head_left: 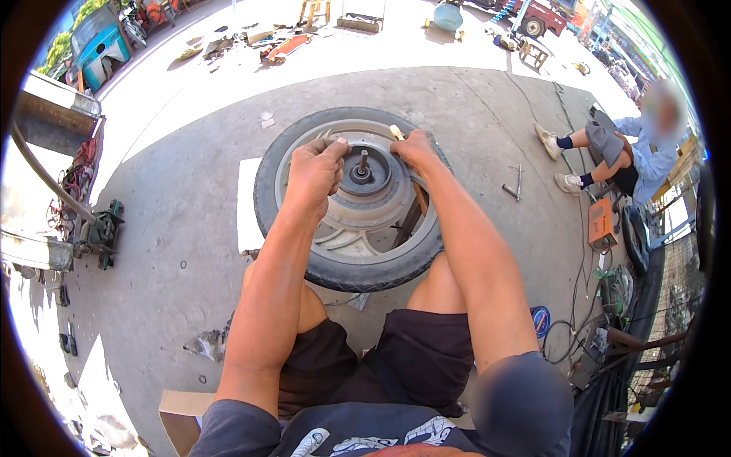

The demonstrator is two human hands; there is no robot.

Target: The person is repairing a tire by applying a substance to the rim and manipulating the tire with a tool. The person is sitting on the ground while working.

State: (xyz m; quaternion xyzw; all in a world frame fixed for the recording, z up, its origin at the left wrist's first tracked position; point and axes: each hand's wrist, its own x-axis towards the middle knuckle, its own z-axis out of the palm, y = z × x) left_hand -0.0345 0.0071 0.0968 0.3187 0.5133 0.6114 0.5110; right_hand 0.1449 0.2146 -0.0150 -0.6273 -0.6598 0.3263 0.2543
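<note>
A wheel with a black tyre (364,282) and a grey spoked rim (343,235) lies flat in front of my knees. From the middle of its hub (352,199) a threaded axle (363,161) sticks up. My left hand (314,174) is over the left side of the hub, its fingers pinched together. What they hold, if anything, is too small to name. Right of the axle, my right hand (416,151) is closed on a small pale yellow piece (397,132), which pokes out past the fingertips. Part of the rim is hidden under both hands.
A T-shaped tool (517,186) lies on the concrete right of the wheel. A person (647,152) sits at the right near an orange box (601,225) and loose cables (579,327). A green vise (103,232) stands left; a cardboard box (179,419) is near my left elbow.
</note>
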